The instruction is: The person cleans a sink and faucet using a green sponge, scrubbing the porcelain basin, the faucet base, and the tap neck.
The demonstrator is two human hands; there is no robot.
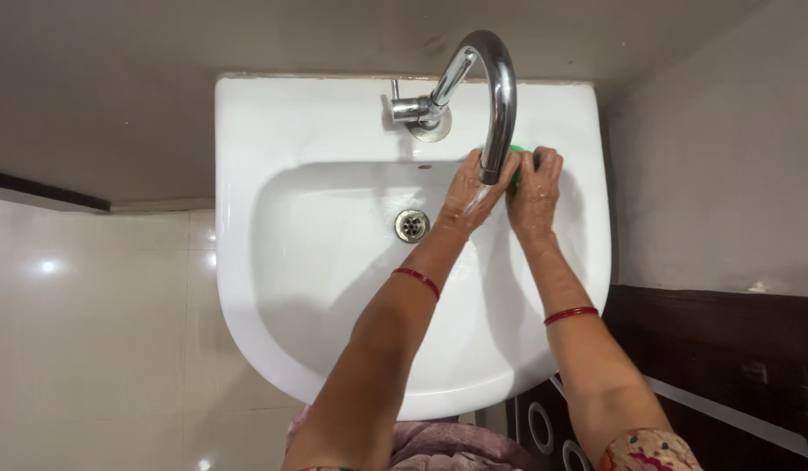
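Note:
Both my hands reach into a white wash basin (273, 262) under a curved chrome tap (500, 96). Water runs from the spout onto my left hand (469, 187), whose fingers are spread and pressed against a small green scrubber (514, 166). My right hand (535, 187) is curled around the same green scrubber from the right side, against the basin's back right wall. Only a sliver of the scrubber shows between the hands. Each wrist carries a thin red bangle.
A round metal drain (412, 225) lies in the basin bottom, left of my hands. Pale glossy tiles (90, 331) cover the floor on the left. A grey wall (709, 174) and dark patterned panel (727, 366) stand close on the right.

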